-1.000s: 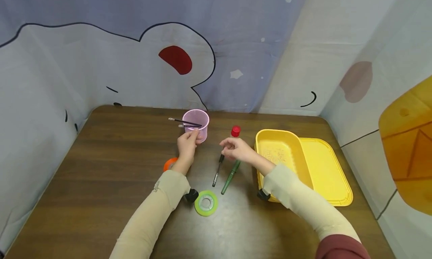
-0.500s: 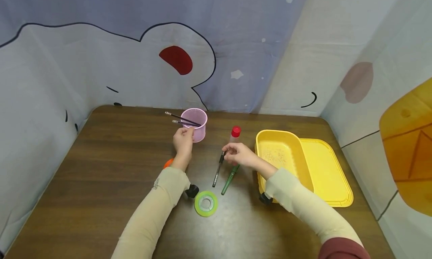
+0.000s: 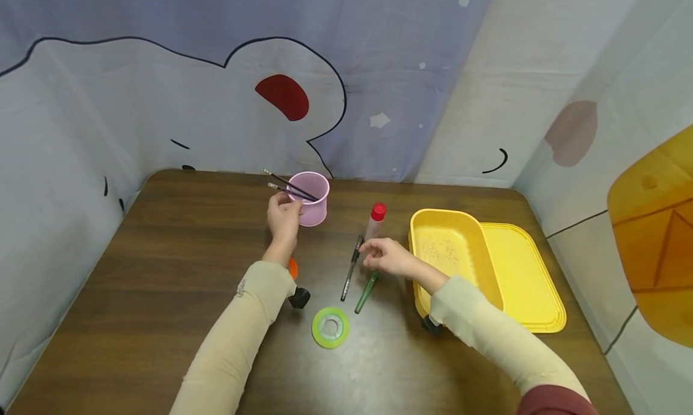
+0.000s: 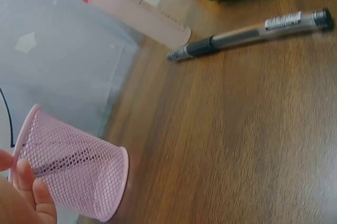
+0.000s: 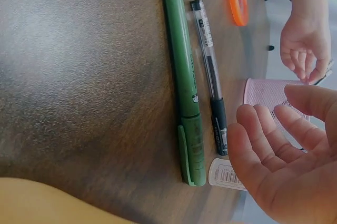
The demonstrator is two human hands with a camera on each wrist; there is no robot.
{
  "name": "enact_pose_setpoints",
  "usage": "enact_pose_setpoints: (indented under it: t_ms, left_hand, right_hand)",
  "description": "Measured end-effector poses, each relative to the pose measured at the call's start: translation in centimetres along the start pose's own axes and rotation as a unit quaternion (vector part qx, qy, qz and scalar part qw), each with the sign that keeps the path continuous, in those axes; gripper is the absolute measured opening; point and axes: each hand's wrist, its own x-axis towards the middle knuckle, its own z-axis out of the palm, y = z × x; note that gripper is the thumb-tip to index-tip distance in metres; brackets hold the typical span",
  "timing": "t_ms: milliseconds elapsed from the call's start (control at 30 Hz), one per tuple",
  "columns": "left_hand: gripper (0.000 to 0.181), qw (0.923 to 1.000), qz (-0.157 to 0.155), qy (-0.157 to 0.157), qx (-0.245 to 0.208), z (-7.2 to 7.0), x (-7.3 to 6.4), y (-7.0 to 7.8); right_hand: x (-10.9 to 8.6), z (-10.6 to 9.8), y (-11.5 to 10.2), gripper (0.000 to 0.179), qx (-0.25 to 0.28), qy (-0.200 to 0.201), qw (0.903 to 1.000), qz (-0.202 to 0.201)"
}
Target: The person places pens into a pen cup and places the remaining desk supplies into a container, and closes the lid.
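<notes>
My left hand (image 3: 283,219) is at the near left rim of a pink mesh pen cup (image 3: 314,213), with its thumb and fingers pinching the rim in the left wrist view. Two dark pencils (image 3: 284,181) lean in the cup, their pale ends sticking out to the left. My right hand (image 3: 391,257) hovers with loosely bent fingers and holds nothing. Under and beside it lie a green capped pen (image 5: 183,60) and a clear gel pen (image 5: 210,66) with a black grip. Just behind it stands a clear tube (image 3: 375,222) with a red cap, partly hidden.
A yellow box (image 3: 482,270) stands on the right, with a flat yellow lid (image 3: 520,276) beside it. A green tape roll (image 3: 318,337) lies in front. An orange tape roll (image 3: 293,268) shows partly behind my left wrist. A printed curtain (image 3: 379,84) borders the table.
My left hand has moved left, and the pen cup has shifted slightly left and back. The pencils now tilt more steeply. My right hand has drifted a little nearer and to the right.
</notes>
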Motion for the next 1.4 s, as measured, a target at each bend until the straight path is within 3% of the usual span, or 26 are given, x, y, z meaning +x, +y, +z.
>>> enact_pose_setpoints:
  t_ms: [467, 767, 1133, 1267, 1400]
  left_hand:
    - [0.035, 0.9976, -0.019, -0.049, -0.044, -1.1, 0.7, -0.3]
    - [0.035, 0.9955, -0.007, -0.077, -0.054, -1.5, 1.4, -0.3]
    - [0.034, 0.9931, -0.007, -0.116, -0.014, -2.1, 2.5, 0.0]
    - [0.035, 0.9926, -0.008, -0.121, -0.006, -2.1, 2.8, -0.1]
    - [0.035, 0.9919, -0.011, -0.127, 0.001, -2.2, 2.9, 0.0]
  right_hand:
    - [-0.3, 0.2, 0.4, 0.029, -0.017, -0.006, 0.9998, 0.000]
    - [-0.6, 0.4, 0.5, 0.029, -0.097, 0.006, 0.9948, -0.032]
    - [-1.1, 1.7, 1.1, 0.028, -0.191, 0.004, 0.9804, -0.048]
    - [-1.3, 2.3, 1.3, 0.028, -0.196, 0.030, 0.9793, -0.041]
    - [-1.5, 3.2, 1.4, 0.025, -0.168, 0.101, 0.9806, -0.007]
